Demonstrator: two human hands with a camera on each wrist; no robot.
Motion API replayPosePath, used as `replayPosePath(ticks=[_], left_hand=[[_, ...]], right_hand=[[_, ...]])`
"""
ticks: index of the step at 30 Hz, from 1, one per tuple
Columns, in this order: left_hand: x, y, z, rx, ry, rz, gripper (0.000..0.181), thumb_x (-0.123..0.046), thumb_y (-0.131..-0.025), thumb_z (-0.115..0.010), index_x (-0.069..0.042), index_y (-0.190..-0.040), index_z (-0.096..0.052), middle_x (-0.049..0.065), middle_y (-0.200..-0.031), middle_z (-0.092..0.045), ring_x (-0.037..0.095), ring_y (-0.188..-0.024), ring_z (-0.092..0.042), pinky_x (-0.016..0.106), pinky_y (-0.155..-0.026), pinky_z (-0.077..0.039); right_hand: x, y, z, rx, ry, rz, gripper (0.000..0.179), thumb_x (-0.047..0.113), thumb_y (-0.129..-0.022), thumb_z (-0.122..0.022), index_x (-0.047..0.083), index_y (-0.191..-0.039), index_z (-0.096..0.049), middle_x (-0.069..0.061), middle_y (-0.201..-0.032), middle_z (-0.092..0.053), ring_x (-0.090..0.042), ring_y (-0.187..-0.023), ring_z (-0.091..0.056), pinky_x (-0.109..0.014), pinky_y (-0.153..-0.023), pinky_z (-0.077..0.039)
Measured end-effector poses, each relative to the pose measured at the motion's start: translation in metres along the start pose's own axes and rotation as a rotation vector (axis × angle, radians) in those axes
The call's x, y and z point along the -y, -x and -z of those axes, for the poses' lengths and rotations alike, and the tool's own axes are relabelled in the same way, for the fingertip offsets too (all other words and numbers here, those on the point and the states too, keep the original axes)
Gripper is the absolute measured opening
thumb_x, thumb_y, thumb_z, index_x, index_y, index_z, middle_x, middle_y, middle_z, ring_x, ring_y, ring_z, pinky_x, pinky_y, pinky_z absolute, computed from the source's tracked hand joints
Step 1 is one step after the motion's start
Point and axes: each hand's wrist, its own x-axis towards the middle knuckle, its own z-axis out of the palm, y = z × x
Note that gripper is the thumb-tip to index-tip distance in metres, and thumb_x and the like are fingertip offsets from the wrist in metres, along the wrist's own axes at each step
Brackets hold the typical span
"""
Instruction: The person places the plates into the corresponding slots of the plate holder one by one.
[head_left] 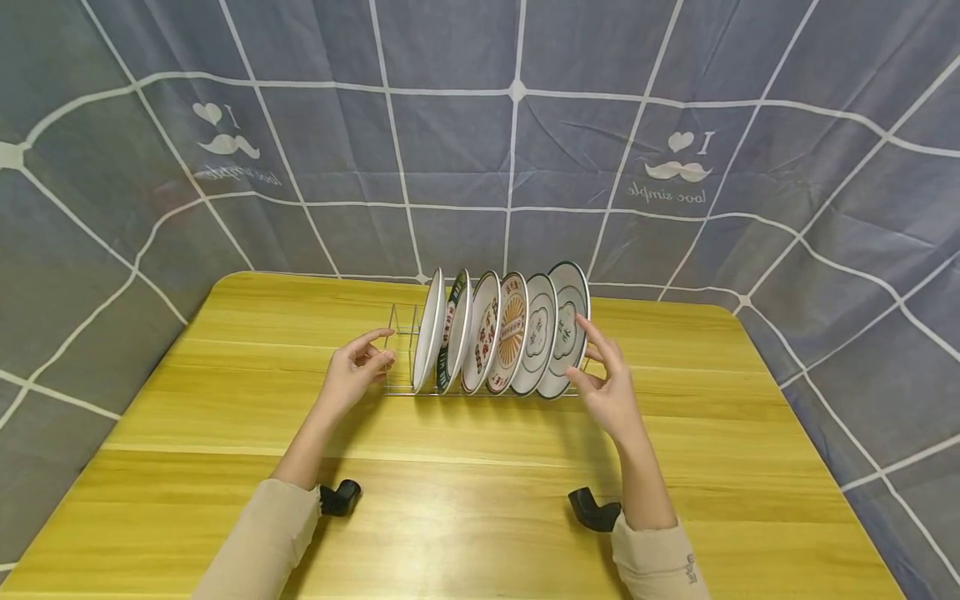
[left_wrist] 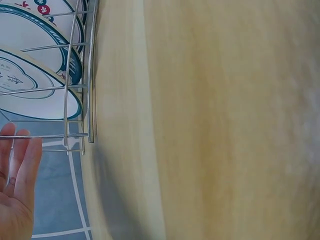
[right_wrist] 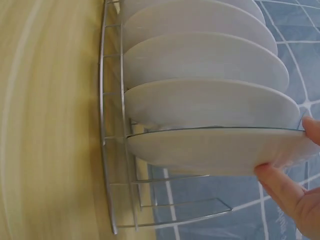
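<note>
Several patterned plates stand on edge in a wire dish rack [head_left: 401, 392], leaning in a row. The rightmost plate [head_left: 558, 367] has a dark green rim, and my right hand [head_left: 611, 396] grips its right side, thumb in front and fingers along the edge. The right wrist view shows this plate's white back [right_wrist: 210, 150] between the fingertips. At the rack's left end, my left hand [head_left: 354, 371] holds the end wire between thumb and fingers. The left wrist view shows fingers [left_wrist: 22, 160] against that wire, with the thumb hidden. Beside it stands the leftmost plate [head_left: 429, 333].
The rack stands toward the back of a yellow wood-grain table [head_left: 465, 492]. Behind it hangs a grey curtain [head_left: 450, 150] with white grid lines. Black curved pieces [head_left: 596, 510] sit at both wrists, near the beige sleeves [head_left: 262, 533].
</note>
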Motion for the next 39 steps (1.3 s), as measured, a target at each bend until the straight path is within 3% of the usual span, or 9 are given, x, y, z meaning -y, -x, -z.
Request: replayPosePath(ticks=[5,9,14,19,23,29,39], left_hand=[[0.0,0.0,0.001,0.001,-0.003,0.006,0.038,-0.01,-0.09,-0.057,-0.002,-0.127,-0.052,0.017,-0.083,-0.058,0.034,-0.081,-0.061,0.039,-0.07,-0.054],[0.0,-0.001,0.001,0.002,-0.005,0.01,0.038,-0.01,-0.09,-0.057,-0.002,-0.127,-0.052,0.017,-0.083,-0.058,0.035,-0.082,-0.061,0.039,-0.07,-0.054],[-0.002,-0.001,-0.001,-0.005,-0.006,0.013,0.037,-0.009,-0.09,-0.057,-0.001,-0.126,-0.052,0.017,-0.083,-0.058,0.033,-0.079,-0.06,0.041,-0.071,-0.054],[-0.006,0.002,-0.007,0.018,0.013,0.033,0.037,-0.01,-0.09,-0.058,-0.001,-0.125,-0.052,0.019,-0.085,-0.058,0.025,-0.076,-0.061,0.04,-0.073,-0.054],[-0.013,0.011,-0.015,0.041,0.048,0.06,0.036,-0.006,-0.089,-0.058,0.002,-0.124,-0.052,0.021,-0.086,-0.059,0.019,-0.074,-0.062,0.038,-0.072,-0.054],[-0.018,0.022,-0.036,0.041,0.081,0.086,0.033,-0.004,-0.087,-0.06,0.003,-0.119,-0.054,0.02,-0.083,-0.061,0.021,-0.071,-0.062,0.038,-0.07,-0.055],[-0.025,0.037,-0.069,0.033,0.177,0.098,0.025,-0.001,-0.085,-0.062,0.004,-0.109,-0.058,0.015,-0.075,-0.058,0.018,-0.066,-0.058,0.042,-0.068,-0.055]], right_hand=[[-0.002,0.003,-0.002,-0.021,0.023,-0.023,0.07,-0.011,-0.083,-0.058,0.016,-0.143,-0.032,-0.016,-0.141,-0.029,-0.04,-0.121,-0.036,-0.036,-0.092,-0.046],[-0.009,0.012,-0.012,-0.14,-0.022,-0.095,0.08,-0.002,-0.085,-0.06,0.026,-0.147,-0.018,-0.018,-0.141,-0.029,-0.039,-0.124,-0.035,-0.052,-0.099,-0.036],[-0.021,0.024,-0.031,-0.212,-0.102,-0.209,0.086,0.006,-0.085,-0.063,0.031,-0.147,-0.008,-0.018,-0.141,-0.03,-0.036,-0.125,-0.036,-0.051,-0.101,-0.033],[-0.033,0.019,-0.038,-0.219,-0.129,-0.165,0.086,0.008,-0.085,-0.065,0.026,-0.147,-0.008,-0.009,-0.148,-0.023,-0.028,-0.133,-0.026,-0.046,-0.109,-0.02],[-0.043,0.005,-0.029,-0.193,-0.169,-0.134,0.084,0.004,-0.085,-0.062,0.022,-0.147,-0.008,-0.011,-0.147,-0.026,-0.029,-0.129,-0.032,-0.045,-0.107,-0.027],[-0.061,-0.023,-0.008,-0.124,-0.182,-0.105,0.079,-0.002,-0.087,-0.057,0.019,-0.147,-0.01,-0.011,-0.144,-0.03,-0.027,-0.125,-0.038,-0.035,-0.101,-0.036],[-0.078,-0.06,0.016,0.017,-0.176,-0.095,0.078,0.002,-0.089,-0.056,0.019,-0.148,-0.007,-0.009,-0.149,-0.02,-0.026,-0.132,-0.028,-0.038,-0.108,-0.026]])
